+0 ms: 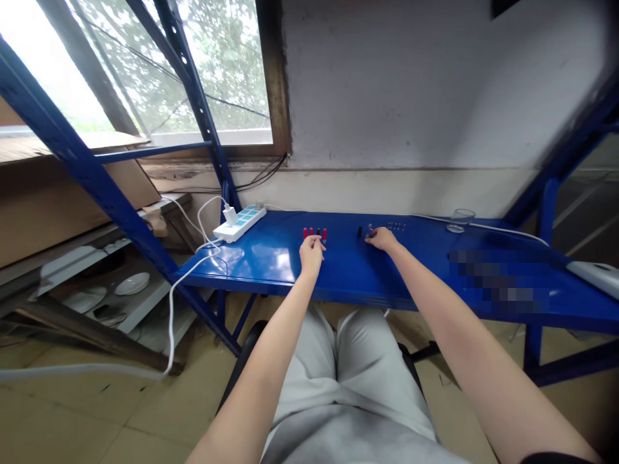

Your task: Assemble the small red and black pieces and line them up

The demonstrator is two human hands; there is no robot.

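Note:
A short row of small red sticks (pixel 311 231) stands on the blue table, with a dark one (pixel 318 231) among them. Just in front of this row is my left hand (pixel 312 253), its fingers bent together over the near ends; whatever they hold is too small to name. Farther right, a small black stick (pixel 359 232) lies beside my right hand (pixel 383 239). The fingers of that hand are closed in a pinch low over the table, on something I cannot make out. Past it, several tiny metallic pieces (pixel 397 226) sit in rows.
A white power strip (pixel 240 223) with a plug and cable lies at the table's left end. At the back right stands a clear glass dish (pixel 460 220). A white device (pixel 597 277) sits at the right edge. Blue metal posts (pixel 193 84) frame the table (pixel 256 258).

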